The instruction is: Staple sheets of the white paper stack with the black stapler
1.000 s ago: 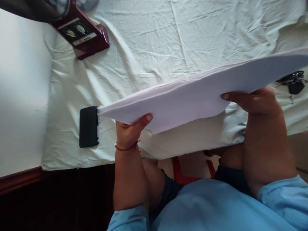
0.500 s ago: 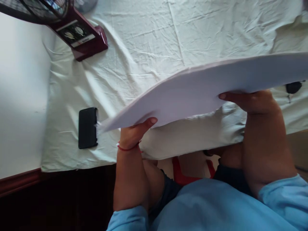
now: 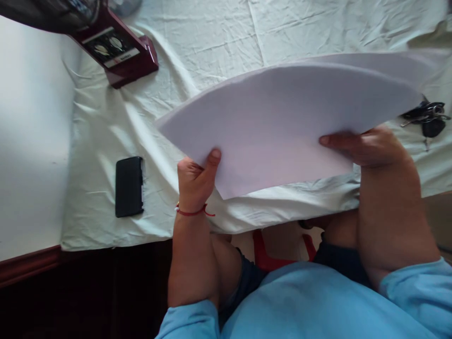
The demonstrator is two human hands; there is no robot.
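Note:
White sheets of paper [image 3: 275, 127] bow upward above the cloth-covered surface, held from both sides. My left hand [image 3: 197, 179] is closed on their left edge, thumb on top and the other fingers mostly hidden beneath. On the right side, my right hand [image 3: 367, 145] grips the paper with its thumb flat on the near face; its remaining fingers are out of sight under it. Behind the front sheet, another layer of paper shows at the upper right. How many sheets there are cannot be made out.
A pale wrinkled cloth [image 3: 212, 42] covers the surface. A black phone-like case [image 3: 129, 187] lies at the left. The dark red base of a fan [image 3: 130, 61] stands at the back left. Keys [image 3: 432, 120] with a black fob lie at the right, beside the paper.
The paper has tilted up so more of its face shows, and its layers have spread apart at the right. My left hand has risen slightly, and the keys are more exposed.

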